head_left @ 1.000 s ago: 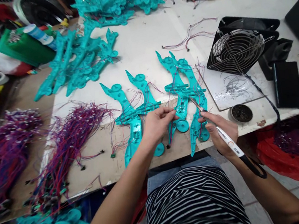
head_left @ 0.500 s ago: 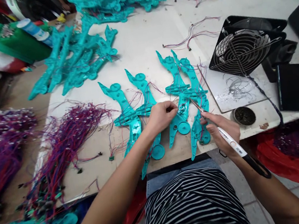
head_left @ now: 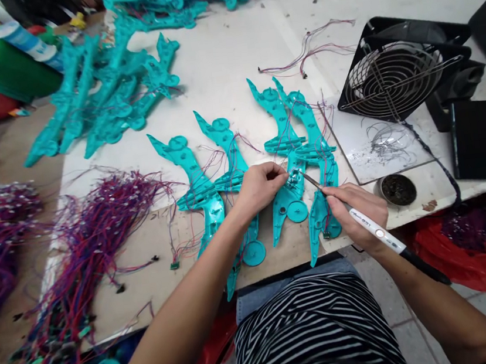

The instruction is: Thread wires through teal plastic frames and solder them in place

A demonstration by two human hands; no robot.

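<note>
A white soldering iron (head_left: 375, 230) with a black tail end is gripped in my right hand (head_left: 357, 212), its tip at a small circuit area on a turquoise plastic shell (head_left: 295, 190). From the other side, my left hand (head_left: 263, 186) pinches at that same spot; whatever lies between its fingertips is too small to make out. Right of this shell lies another turquoise shell (head_left: 318, 214), a small green board at its lower end. Two further turquoise shells (head_left: 187, 162) with thin wires rest to the left, partly covered by my left forearm.
Bundles of red and purple wires (head_left: 99, 235) spread along the left. Behind them sit piles of turquoise shells (head_left: 121, 96). At right stand a black fan (head_left: 394, 78), a white board (head_left: 372, 148) with wire scraps, a small round tin (head_left: 398, 189) and a black box (head_left: 472, 139).
The soldering iron's tip has moved left and slightly down, from the shell's right edge to the circuit area beside my left fingertips. My left hand stays nearly in place.
</note>
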